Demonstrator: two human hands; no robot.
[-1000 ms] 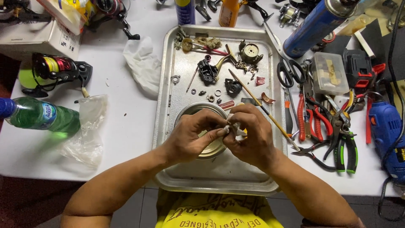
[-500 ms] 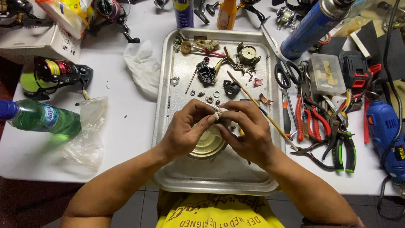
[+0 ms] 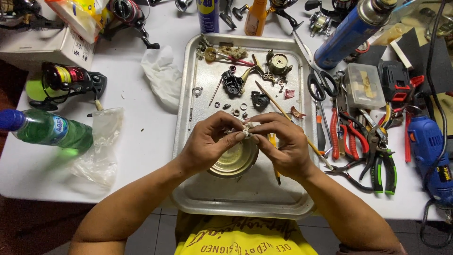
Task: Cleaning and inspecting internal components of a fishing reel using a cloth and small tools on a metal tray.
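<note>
My left hand (image 3: 210,139) and my right hand (image 3: 282,144) meet above a round shallow metal tin (image 3: 236,163) on a metal tray (image 3: 198,198). Between the fingertips of both hands sits a small part wrapped in a scrap of white tissue (image 3: 250,126). A yellow-handled tool (image 3: 274,141) lies under my right hand. On the far half of the tray lie small washers and rings (image 3: 236,111), a black reel part (image 3: 232,82), a brass-coloured gear housing (image 3: 278,63) and a thin wooden stick (image 3: 273,101).
Right of the tray lie scissors (image 3: 321,80), several red and green pliers (image 3: 363,141), a clear plastic box (image 3: 364,86), a blue drill (image 3: 432,151) and a blue spray can (image 3: 351,30). On the left are a green bottle (image 3: 47,130), a plastic bag (image 3: 96,148), a crumpled tissue (image 3: 163,75) and a fishing reel (image 3: 66,78).
Both hands have shifted a little toward the far side of the tray while still working the small wrapped part between the fingertips.
</note>
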